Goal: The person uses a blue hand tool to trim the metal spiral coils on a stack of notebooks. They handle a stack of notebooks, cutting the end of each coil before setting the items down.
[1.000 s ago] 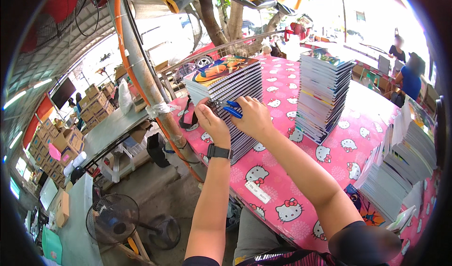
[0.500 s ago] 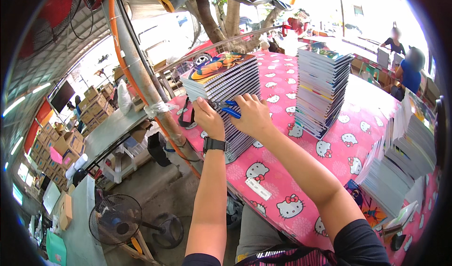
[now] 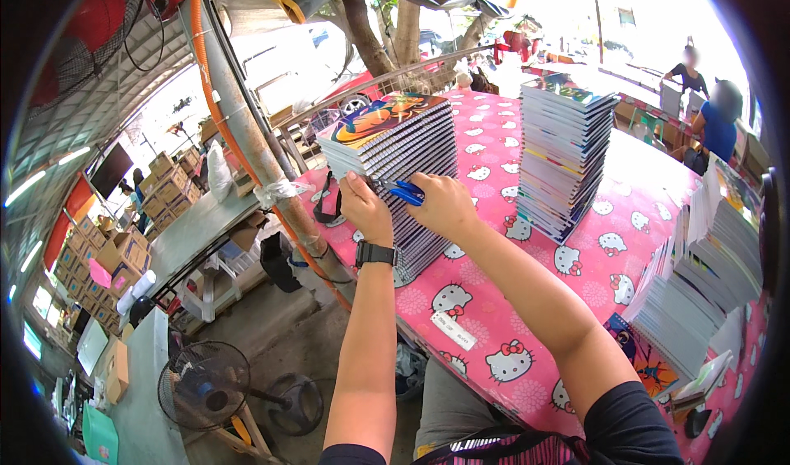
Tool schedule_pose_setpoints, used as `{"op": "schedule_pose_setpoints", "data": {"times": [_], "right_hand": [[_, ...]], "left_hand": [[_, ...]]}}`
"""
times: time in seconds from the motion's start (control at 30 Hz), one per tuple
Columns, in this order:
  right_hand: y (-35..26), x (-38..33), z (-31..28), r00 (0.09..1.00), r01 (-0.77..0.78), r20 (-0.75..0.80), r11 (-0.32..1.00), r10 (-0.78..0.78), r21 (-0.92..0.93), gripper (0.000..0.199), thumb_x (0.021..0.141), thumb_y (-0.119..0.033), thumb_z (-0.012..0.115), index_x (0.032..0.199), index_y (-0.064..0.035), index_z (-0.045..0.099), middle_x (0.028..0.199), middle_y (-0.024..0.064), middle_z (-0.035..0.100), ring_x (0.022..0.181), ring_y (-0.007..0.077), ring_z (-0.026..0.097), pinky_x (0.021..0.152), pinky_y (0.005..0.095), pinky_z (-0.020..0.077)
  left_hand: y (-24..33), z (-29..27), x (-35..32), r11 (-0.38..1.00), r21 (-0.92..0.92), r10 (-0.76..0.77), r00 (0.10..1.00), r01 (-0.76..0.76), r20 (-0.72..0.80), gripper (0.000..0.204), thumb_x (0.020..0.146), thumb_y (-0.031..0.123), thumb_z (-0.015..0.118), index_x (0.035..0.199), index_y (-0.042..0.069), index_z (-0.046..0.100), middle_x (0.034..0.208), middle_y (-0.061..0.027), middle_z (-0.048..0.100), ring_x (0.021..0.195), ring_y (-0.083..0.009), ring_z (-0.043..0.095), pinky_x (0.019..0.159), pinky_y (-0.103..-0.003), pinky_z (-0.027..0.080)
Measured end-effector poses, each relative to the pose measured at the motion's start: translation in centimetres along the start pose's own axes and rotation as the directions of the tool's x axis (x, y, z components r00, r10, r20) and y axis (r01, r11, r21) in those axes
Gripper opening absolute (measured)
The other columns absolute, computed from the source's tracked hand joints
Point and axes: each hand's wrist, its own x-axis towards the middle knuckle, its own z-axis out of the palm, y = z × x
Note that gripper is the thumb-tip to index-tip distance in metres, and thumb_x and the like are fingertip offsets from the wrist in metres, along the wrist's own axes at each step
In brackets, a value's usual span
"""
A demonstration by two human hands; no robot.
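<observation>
A tall stack of spiral-bound notebooks (image 3: 403,148) with a colourful cover on top stands at the left end of the pink cartoon-cat tablecloth (image 3: 576,276). My left hand (image 3: 364,210), with a black watch on the wrist, pinches the wire binding on the stack's near side. My right hand (image 3: 444,206) grips blue-handled pliers (image 3: 405,191) pointed at the same spot on the binding. Both hands sit close together against the stack's side.
A second tall notebook stack (image 3: 568,156) stands to the right, and slanted rows of notebooks (image 3: 708,276) lie along the right edge. Two people sit at the far right (image 3: 716,123). A metal pole (image 3: 263,177), a floor fan (image 3: 206,387) and cardboard boxes (image 3: 123,251) lie left.
Both hands stay on the stack's binding with the pliers. The view has shifted slightly; the hands have barely moved.
</observation>
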Motion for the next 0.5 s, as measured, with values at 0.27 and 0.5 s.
{"op": "schedule_pose_setpoints", "data": {"times": [0.27,0.5], "right_hand": [[0.4,-0.9,0.6,0.965,0.092,-0.228,0.984,-0.126,-0.155,0.029,0.066,-0.024,0.069,0.085,-0.0044,0.060,0.077,0.0134,0.063,0.076,0.0323,0.064,0.068,0.0436,0.0510],[0.3,-0.8,0.3,0.997,-0.048,0.058,0.999,0.049,-0.019,0.033,0.066,-0.024,0.069,0.092,-0.0061,0.059,0.079,0.0107,0.062,0.079,0.0295,0.063,0.070,0.0414,0.0494]], "left_hand": [[0.1,0.0,-0.1,0.999,-0.051,-0.010,1.000,0.010,0.016,0.040,0.101,0.026,0.036,0.076,-0.004,0.048,0.061,-0.0215,0.049,0.053,-0.0377,0.045,0.050,-0.043,0.035],[-0.3,-0.1,0.0,1.000,-0.023,0.018,1.000,-0.018,0.014,0.040,0.101,0.025,0.036,0.079,-0.005,0.050,0.064,-0.0228,0.052,0.054,-0.0386,0.045,0.051,-0.043,0.036]]}}
